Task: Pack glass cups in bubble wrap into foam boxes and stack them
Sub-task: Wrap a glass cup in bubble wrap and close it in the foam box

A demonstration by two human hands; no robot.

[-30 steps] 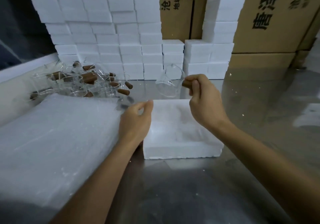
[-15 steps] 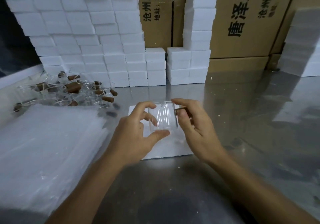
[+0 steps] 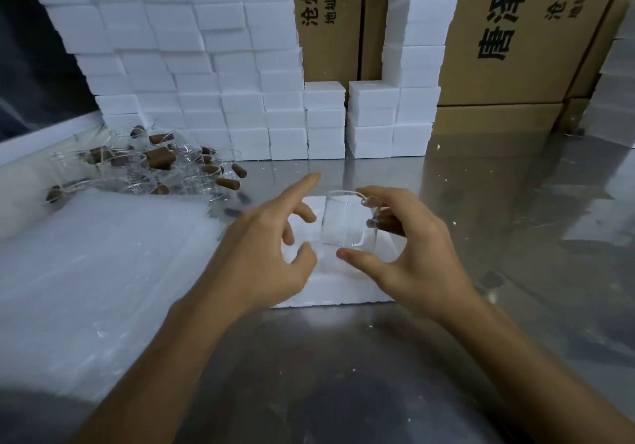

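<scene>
Head view: cartons (image 3: pixel 508 31) read 唐泽 (also 沧州) behind glass cup (image 3: pixel 347 220).

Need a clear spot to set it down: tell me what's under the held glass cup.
Under the glass cup lies a white foam box on the metal table. Both hands hide part of the box.

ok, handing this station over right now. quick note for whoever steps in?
Right hand: holds one glass cup by its brown handle, upright over the foam piece on the steel table.
Left hand: open, fingers spread, beside the cup, holding nothing.
Supplies: bubble wrap stack at left; pile of unwrapped cups behind it; wall of foam boxes at the back.
Done: cup picked up. It looks bare, with no wrap on it.
Left: wrap this cup, seat it in foam, close and stack, then work through the pile.
</scene>
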